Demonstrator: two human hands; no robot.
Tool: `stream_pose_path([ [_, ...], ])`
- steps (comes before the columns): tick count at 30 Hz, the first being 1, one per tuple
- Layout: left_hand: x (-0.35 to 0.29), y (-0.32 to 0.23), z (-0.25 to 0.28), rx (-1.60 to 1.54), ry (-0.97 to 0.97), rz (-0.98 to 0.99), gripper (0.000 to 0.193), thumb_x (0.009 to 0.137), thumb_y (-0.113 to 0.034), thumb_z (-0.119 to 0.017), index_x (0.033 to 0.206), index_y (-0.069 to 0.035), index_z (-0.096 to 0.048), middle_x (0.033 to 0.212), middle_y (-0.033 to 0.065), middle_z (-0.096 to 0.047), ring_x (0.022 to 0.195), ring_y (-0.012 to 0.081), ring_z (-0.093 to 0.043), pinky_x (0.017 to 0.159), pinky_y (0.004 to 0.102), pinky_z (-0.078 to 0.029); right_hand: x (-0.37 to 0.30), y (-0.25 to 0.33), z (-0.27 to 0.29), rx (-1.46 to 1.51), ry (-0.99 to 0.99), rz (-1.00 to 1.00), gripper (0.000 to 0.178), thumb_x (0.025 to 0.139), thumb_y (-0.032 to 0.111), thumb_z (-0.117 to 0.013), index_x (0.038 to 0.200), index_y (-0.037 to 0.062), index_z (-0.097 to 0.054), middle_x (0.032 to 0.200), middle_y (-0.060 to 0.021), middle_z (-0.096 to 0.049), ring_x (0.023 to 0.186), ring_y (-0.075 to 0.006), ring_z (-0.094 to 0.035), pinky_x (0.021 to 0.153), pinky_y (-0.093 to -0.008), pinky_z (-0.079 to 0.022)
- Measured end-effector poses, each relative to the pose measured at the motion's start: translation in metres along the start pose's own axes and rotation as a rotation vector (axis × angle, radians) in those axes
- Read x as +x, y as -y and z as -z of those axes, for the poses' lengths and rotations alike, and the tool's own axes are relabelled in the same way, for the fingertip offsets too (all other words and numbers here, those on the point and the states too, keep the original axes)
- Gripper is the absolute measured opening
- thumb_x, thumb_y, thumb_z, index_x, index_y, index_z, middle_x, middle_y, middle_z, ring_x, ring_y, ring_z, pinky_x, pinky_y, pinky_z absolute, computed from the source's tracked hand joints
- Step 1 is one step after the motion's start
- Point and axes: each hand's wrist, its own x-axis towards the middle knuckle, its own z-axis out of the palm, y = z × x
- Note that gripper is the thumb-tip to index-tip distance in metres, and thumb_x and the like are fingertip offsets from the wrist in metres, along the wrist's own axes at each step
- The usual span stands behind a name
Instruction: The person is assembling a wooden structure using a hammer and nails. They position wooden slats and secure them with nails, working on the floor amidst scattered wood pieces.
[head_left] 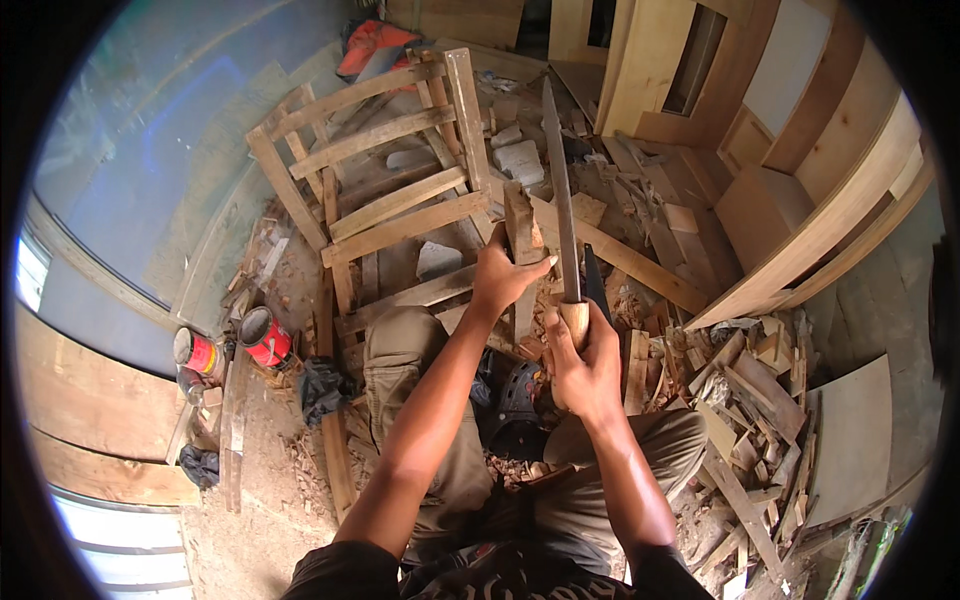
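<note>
My right hand [585, 368] is wrapped round the light wooden handle of a machete [563, 200]. Its long grey blade points up and away from me. Just left of the blade, my left hand [500, 278] grips a short, rough-edged piece of wood [521, 222] that stands nearly upright. A narrow gap shows between wood and blade, with the left thumb reaching toward the blade. Behind the machete's handle a dark, pointed object [596, 275] shows in part; its kind I cannot make out.
A slatted wooden frame [390, 212] stands ahead on the left. Two red cans [264, 338] sit on the floor left of my knees. Wood scraps [750, 390] are heaped at the right, below wooden panels [810, 250]. A long plank [625, 258] lies beyond my hands.
</note>
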Motion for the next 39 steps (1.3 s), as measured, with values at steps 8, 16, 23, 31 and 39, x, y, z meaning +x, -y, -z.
stream_pose_path([
  [8,-0.005,0.001,0.003,0.027,-0.001,-0.029,0.063,0.069,-0.022,-0.092,0.12,0.0,-0.062,0.105,0.0149,-0.075,0.098,0.0243,-0.073,0.085,0.0356,-0.056,0.015,0.012,-0.016,-0.041,0.045,0.128,0.02,0.099,0.017,-0.062,0.103,-0.0024,-0.059,0.073,-0.0001,-0.056,0.061,-0.0055,-0.051,0.052,-0.0257,-0.042],
  [16,-0.008,-0.008,0.003,0.076,0.01,-0.053,0.064,0.07,-0.019,-0.092,0.121,0.001,-0.061,0.109,0.0171,-0.074,0.101,0.025,-0.072,0.087,0.0358,-0.056,0.018,0.016,-0.018,-0.125,-0.005,0.138,0.029,0.097,0.023,-0.065,0.103,-0.005,-0.061,0.07,-0.0045,-0.058,0.062,-0.0095,-0.052,0.056,-0.0312,-0.044],
  [23,-0.008,-0.006,0.0,0.009,0.033,-0.064,0.064,0.072,-0.02,-0.092,0.123,0.001,-0.06,0.108,0.0167,-0.074,0.099,0.0224,-0.072,0.086,0.0348,-0.056,0.015,0.017,-0.017,-0.161,-0.03,0.159,0.03,0.096,0.024,-0.066,0.104,-0.0044,-0.062,0.07,-0.007,-0.06,0.063,-0.0113,-0.054,0.058,-0.0316,-0.046],
  [31,-0.009,-0.012,0.001,-0.007,0.047,-0.051,0.064,0.072,-0.022,-0.092,0.123,0.001,-0.061,0.11,0.0163,-0.074,0.099,0.0214,-0.071,0.087,0.0349,-0.055,0.014,0.017,-0.016,-0.148,-0.027,0.145,0.029,0.096,0.023,-0.065,0.105,-0.0042,-0.062,0.072,-0.0078,-0.062,0.065,-0.0122,-0.057,0.061,-0.0322,-0.048],
  [39,-0.01,-0.008,-0.002,0.006,0.061,-0.071,0.066,0.073,-0.021,-0.091,0.125,0.001,-0.058,0.112,0.0171,-0.073,0.101,0.0248,-0.071,0.088,0.0364,-0.055,0.014,0.02,-0.012,-0.185,-0.007,0.123,0.028,0.096,0.021,-0.064,0.103,-0.0062,-0.061,0.071,-0.0089,-0.062,0.065,-0.0136,-0.057,0.06,-0.0334,-0.048],
])
